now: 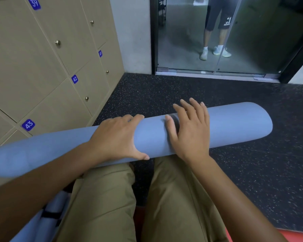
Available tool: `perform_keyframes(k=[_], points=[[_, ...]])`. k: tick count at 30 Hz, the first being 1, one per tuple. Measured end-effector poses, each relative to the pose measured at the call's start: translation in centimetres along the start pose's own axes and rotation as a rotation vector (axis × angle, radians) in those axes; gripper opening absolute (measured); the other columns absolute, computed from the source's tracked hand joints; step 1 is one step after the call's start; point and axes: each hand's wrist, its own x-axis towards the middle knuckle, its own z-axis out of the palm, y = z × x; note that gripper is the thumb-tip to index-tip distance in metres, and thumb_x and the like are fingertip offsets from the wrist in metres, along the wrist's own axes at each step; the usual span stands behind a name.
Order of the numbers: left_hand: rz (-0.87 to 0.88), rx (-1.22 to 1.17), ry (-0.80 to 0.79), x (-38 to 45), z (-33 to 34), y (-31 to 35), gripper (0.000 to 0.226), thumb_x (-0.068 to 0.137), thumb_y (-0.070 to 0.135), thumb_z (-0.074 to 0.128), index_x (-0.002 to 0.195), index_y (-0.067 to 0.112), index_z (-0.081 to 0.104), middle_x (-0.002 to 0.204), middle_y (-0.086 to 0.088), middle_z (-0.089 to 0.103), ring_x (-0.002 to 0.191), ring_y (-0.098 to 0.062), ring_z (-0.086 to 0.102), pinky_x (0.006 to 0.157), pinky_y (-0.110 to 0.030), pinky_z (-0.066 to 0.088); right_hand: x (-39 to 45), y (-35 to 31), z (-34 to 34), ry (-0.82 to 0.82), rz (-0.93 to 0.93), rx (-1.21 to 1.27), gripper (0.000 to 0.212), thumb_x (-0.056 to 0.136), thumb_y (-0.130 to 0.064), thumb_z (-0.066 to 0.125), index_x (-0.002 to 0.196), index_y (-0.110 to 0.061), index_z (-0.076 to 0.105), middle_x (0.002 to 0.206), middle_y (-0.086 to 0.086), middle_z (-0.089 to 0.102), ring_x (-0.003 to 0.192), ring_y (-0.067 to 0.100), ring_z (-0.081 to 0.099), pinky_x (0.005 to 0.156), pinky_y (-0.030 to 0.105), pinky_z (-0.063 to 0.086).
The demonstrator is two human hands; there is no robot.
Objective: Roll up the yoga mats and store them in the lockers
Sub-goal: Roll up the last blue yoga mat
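Observation:
A rolled-up blue-grey yoga mat [234, 124] lies across my thighs, running from the lower left edge to the right. My left hand [117, 137] grips the roll near its middle, fingers curled over the top and thumb underneath on the near side. My right hand [191, 126] rests flat on the roll just to the right, fingers straight and spread. A wall of beige lockers [47, 70] with closed doors and blue number tags 39 to 43 stands at the left, its lower part behind the mat's left end.
Another rolled blue mat [47, 217] with a black strap lies by my left leg at the bottom left. Dark speckled floor [252, 180] stretches ahead and right. A person [217, 32] stands behind a glass door [234, 49] at the back. A red surface [301, 234] shows bottom right.

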Motion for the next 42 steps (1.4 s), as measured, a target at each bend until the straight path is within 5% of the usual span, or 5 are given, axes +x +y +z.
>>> perform_keyframes(k=[8,11,13,18,42], points=[[-0.059,-0.177,-0.011,5.5,-3.1,-1.9,0.098,0.05,0.082,0.077,0.133,0.043,0.042,0.121,0.014,0.062,0.105,-0.019,0.06,0.08,-0.037,0.044,2.0,-0.3,0.2,-0.05,0.544,0.326,0.107,0.095,-0.064,0.054,0.162,-0.01,-0.007,0.168,0.017,-0.021,0.155,0.029,-0.019,0.126,0.05,-0.005],[-0.063,-0.236,0.04,8.4,-5.5,-2.5,0.098,0.052,0.078,0.081,0.134,0.04,0.044,0.123,0.011,0.063,0.103,-0.02,0.059,0.088,-0.04,0.049,5.8,0.3,-0.2,-0.065,0.945,0.762,0.129,0.085,-0.062,0.071,0.159,-0.009,-0.022,0.169,0.015,-0.017,0.157,0.034,0.001,0.126,0.05,0.013],[-0.046,-0.283,0.064,10.3,-7.0,-2.7,0.099,0.051,0.078,0.082,0.133,0.036,0.045,0.123,0.008,0.064,0.105,-0.023,0.06,0.09,-0.042,0.05,8.4,1.1,-0.4,-0.065,1.047,1.121,0.129,0.081,-0.059,0.078,0.16,-0.015,-0.014,0.166,0.006,0.024,0.147,0.03,0.036,0.116,0.053,0.037],[0.002,-0.377,0.032,14.4,-9.1,-2.8,0.101,0.055,0.066,0.091,0.134,0.03,0.039,0.123,0.006,0.061,0.104,-0.022,0.06,0.09,-0.04,0.05,12.4,1.7,-0.7,-0.12,0.905,1.371,0.099,0.081,-0.051,0.082,0.15,-0.03,0.014,0.14,-0.01,0.054,0.124,0.021,0.06,0.083,0.051,0.061],[-0.122,-0.98,-0.016,12.4,9.8,-6.3,0.104,0.069,0.04,0.092,0.156,0.031,0.035,0.141,0.012,0.06,0.117,-0.011,0.066,0.1,-0.033,0.054,5.8,3.5,11.4,-0.512,0.354,0.945,0.105,0.074,-0.037,0.091,0.155,-0.032,0.024,0.148,-0.015,0.046,0.131,0.003,0.049,0.105,0.03,0.046]])
